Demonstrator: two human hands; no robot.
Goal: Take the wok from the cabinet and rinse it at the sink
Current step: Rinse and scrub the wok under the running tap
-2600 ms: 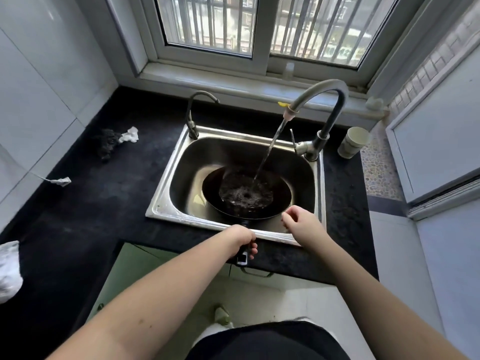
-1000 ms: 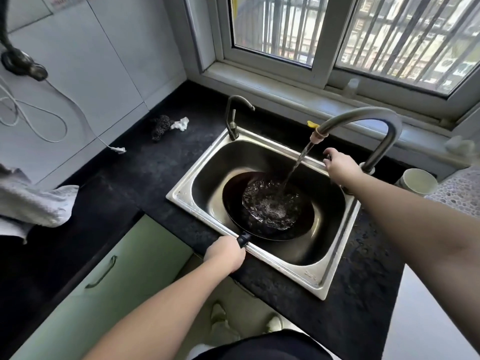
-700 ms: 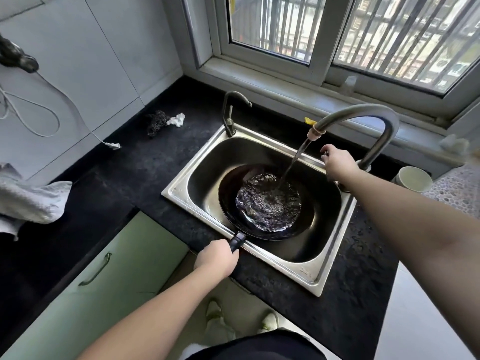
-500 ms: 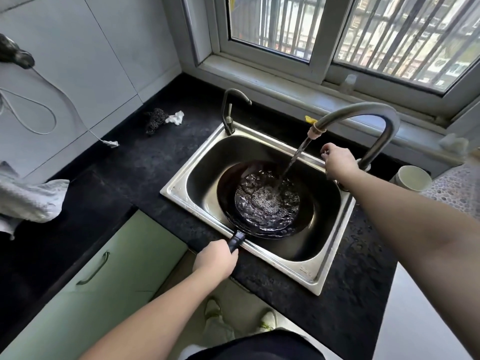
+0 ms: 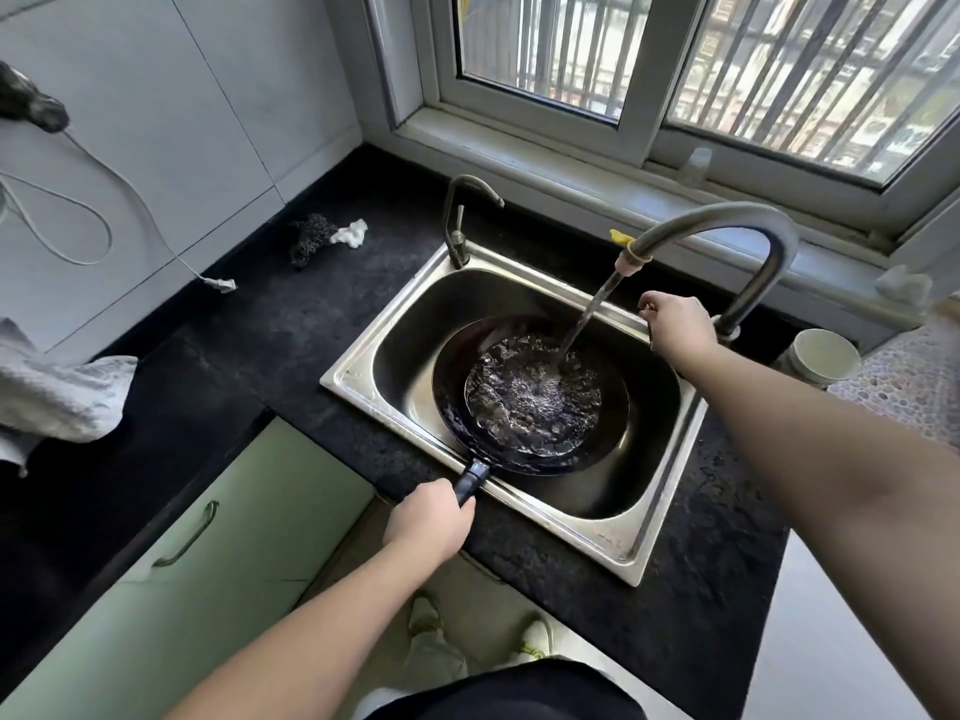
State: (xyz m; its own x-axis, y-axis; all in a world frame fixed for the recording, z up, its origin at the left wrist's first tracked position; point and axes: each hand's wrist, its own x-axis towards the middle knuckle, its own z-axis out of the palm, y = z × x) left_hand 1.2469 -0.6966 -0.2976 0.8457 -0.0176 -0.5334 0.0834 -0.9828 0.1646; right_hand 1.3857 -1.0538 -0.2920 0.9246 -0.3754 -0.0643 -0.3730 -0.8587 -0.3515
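The black wok point(image 5: 452, 397) lies inside the steel sink point(image 5: 358, 376), holding a pool of churning water. Its dark handle point(image 5: 471, 481) crosses the sink's front rim, and my left hand point(image 5: 428, 519) is closed around it. A stream of water falls from the curved tap point(image 5: 727, 223) into the wok. My right hand point(image 5: 675, 324) rests closed on the tap's lever at the base of the tap; the lever itself is hidden under the fingers.
A small second tap point(image 5: 457, 220) stands at the sink's back left corner. A scourer and white scrap point(image 5: 322, 236) lie on the black counter point(image 5: 270, 330). A grey cloth point(image 5: 52, 397) sits far left, a white cup point(image 5: 823, 356) right of the tap. Green cabinet doors point(image 5: 208, 563) are below.
My right hand went from the sink's front rim up to the tap lever and stays there. The pool in the wok has widened. My left hand keeps its hold on the handle.
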